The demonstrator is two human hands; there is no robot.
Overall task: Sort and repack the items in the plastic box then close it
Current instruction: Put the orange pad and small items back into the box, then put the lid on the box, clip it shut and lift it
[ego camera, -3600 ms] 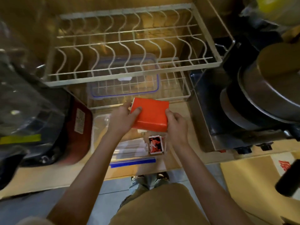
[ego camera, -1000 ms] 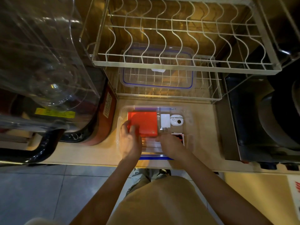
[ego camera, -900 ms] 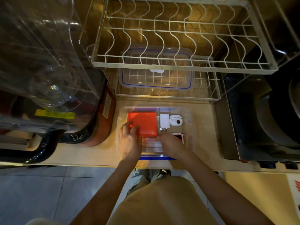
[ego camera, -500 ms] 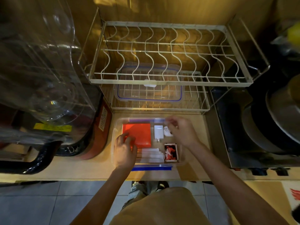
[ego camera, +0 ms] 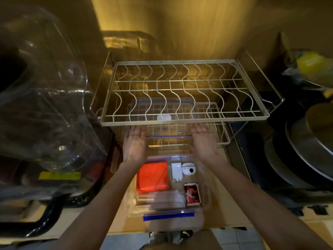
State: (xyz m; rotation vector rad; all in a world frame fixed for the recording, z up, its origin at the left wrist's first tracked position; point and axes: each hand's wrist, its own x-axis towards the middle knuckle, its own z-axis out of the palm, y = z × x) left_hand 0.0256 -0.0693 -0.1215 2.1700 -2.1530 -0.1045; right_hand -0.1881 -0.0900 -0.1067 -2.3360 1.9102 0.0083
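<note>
The clear plastic box (ego camera: 207, 195) stands open on the wooden counter in front of me. Inside lie an orange box (ego camera: 153, 175), a white charger (ego camera: 176, 171), a white earbud case (ego camera: 188, 169), a red card pack (ego camera: 192, 194) and pale flat packets (ego camera: 162, 197). Its clear lid (ego camera: 164, 117), edged in blue, rests on the lower tier of the wire rack behind the box. My left hand (ego camera: 134, 143) and my right hand (ego camera: 203, 141) reach under the upper tier, fingers straight, one at each side of the lid's near end. Whether they touch it is unclear.
The two-tier wire dish rack (ego camera: 180, 120) hangs over the lid, its front rail just above my fingers. A large clear plastic vessel (ego camera: 45, 105) crowds the left side. Stacked metal pots (ego camera: 306, 150) fill the right. The counter edge lies just below the box.
Both hands have left the box and moved back to the lid on the rack's lower tier. The orange box now lies inside the plastic box. The camera has tilted up.
</note>
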